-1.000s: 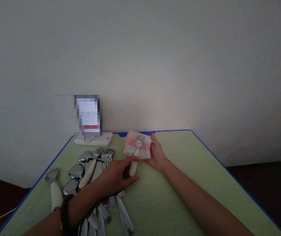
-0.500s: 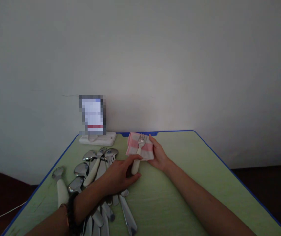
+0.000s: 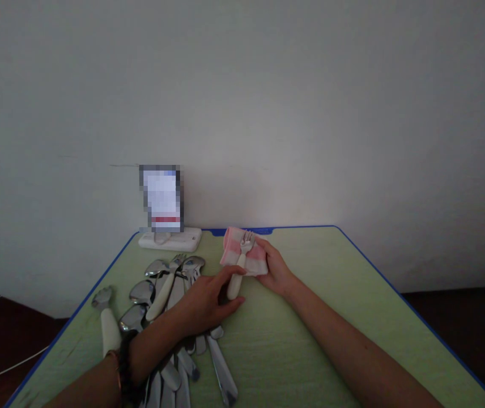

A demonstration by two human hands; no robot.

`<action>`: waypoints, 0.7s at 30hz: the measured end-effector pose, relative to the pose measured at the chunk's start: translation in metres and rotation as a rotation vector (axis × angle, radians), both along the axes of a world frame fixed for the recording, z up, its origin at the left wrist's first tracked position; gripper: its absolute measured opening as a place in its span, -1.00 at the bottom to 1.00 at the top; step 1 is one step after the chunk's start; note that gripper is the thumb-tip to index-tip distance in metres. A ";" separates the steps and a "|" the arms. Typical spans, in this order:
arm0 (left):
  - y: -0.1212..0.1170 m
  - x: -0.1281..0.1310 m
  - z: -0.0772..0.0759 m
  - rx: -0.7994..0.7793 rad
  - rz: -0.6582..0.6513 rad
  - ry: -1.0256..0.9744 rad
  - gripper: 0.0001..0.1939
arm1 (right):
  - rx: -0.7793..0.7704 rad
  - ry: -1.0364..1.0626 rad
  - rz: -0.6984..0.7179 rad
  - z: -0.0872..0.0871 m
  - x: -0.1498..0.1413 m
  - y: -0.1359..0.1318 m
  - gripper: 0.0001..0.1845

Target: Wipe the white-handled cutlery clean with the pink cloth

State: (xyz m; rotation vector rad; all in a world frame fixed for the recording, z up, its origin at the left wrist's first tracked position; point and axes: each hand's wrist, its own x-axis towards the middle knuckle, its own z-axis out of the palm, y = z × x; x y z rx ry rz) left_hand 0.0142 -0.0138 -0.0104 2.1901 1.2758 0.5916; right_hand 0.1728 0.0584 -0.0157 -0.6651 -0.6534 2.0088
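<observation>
My left hand (image 3: 211, 300) pinches a fork (image 3: 235, 283) by its pale handle, thumb on the near side and fingers on the far side. The fork's metal tines point away from me and lie over a folded pink-and-white cloth (image 3: 230, 249). Gripping that cloth from the right is my right hand (image 3: 275, 266), its thumb along the upper edge and its other fingers partly hidden beneath. Under and beside my left forearm lies a pile of cutlery (image 3: 174, 294), with spoons, forks and long metal handles overlapping.
A pale-handled utensil (image 3: 109, 328) lies apart at the pile's left. At the back left, a device with a blurred screen (image 3: 161, 195) stands on a white base (image 3: 170, 241). The green table (image 3: 353, 294) has a blue rim and meets a grey wall (image 3: 310, 113).
The cloth and fork tines have shifted very slightly to the right. Both hands keep their hold, and the view has moved a little.
</observation>
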 end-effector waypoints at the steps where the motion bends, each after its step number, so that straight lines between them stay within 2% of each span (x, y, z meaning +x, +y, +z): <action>1: 0.000 0.000 0.000 -0.001 0.002 -0.011 -0.63 | -0.005 0.011 -0.027 0.001 0.000 0.000 -0.75; 7: 0.000 0.000 -0.001 0.017 0.012 -0.040 -0.72 | -0.011 0.039 -0.028 0.008 0.001 -0.001 -0.73; 11: -0.001 -0.001 -0.003 0.028 0.029 -0.048 -0.70 | 0.016 0.013 0.025 0.001 0.000 -0.002 -0.76; 14: -0.001 -0.002 -0.003 0.035 0.040 -0.076 -0.69 | 0.053 -0.033 0.011 -0.005 0.000 -0.002 -0.82; 21: -0.002 -0.002 0.001 0.061 -0.006 -0.045 -0.69 | 0.113 -0.113 -0.001 -0.008 0.001 -0.006 -0.71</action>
